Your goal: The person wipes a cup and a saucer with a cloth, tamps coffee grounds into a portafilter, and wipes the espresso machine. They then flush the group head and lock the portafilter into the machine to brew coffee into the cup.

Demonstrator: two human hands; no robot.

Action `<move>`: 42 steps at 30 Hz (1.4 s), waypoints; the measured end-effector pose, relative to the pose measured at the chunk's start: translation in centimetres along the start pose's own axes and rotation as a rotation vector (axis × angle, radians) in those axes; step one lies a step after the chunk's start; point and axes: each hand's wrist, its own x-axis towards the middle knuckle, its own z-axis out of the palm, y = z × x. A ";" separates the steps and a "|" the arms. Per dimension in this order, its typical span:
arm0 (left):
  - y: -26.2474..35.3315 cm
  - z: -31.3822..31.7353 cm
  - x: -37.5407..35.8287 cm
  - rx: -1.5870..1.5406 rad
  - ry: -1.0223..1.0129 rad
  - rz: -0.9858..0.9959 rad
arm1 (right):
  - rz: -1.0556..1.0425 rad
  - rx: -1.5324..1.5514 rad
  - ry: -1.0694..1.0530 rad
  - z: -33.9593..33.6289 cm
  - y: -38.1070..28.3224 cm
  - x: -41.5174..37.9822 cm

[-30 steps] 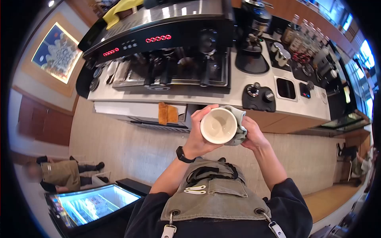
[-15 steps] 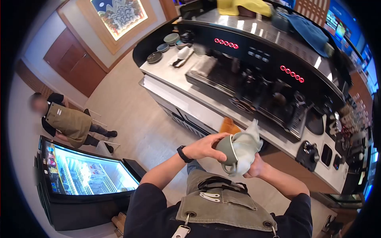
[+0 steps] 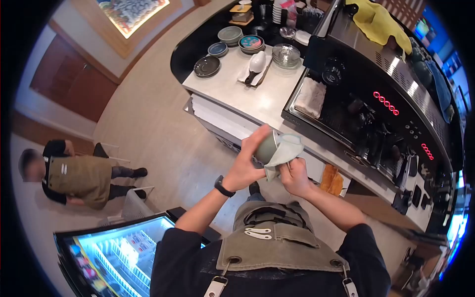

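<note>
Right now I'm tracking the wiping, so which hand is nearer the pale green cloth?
Right. The right hand grips the cloth directly, bunching it against the cup. The left hand wraps the cup's other side, beside the cloth.

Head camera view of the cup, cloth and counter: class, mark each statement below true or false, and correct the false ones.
1. The left hand holds a grey-green cup. True.
2. The right hand presses a pale cloth against the cup. True.
3. The cup stands on the counter. False: it is held in the air, in front of the counter.
4. A yellow cloth lies on top of the espresso machine. True.
5. The left wrist is bare. False: it wears a dark wristband.
6. The stacked plates sit on the floor. False: they sit on the counter.
</note>
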 end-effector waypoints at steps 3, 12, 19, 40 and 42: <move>-1.5 -1.7 0.0 -0.988 0.244 -0.301 | -0.493 -0.154 0.094 2.3 1.1 2.7; -6.8 -3.4 -0.2 0.149 0.502 -0.010 | 0.420 0.434 -0.040 10.2 1.0 5.3; -13.5 -9.8 -1.4 -1.207 -0.071 -0.774 | -0.518 0.066 -0.219 6.4 3.3 10.9; -30.9 -20.4 17.3 0.071 0.115 -0.283 | 0.045 1.250 0.526 3.9 2.0 12.9; -33.1 -21.0 18.2 0.087 0.073 -0.271 | -0.061 1.069 0.626 4.9 -0.5 13.8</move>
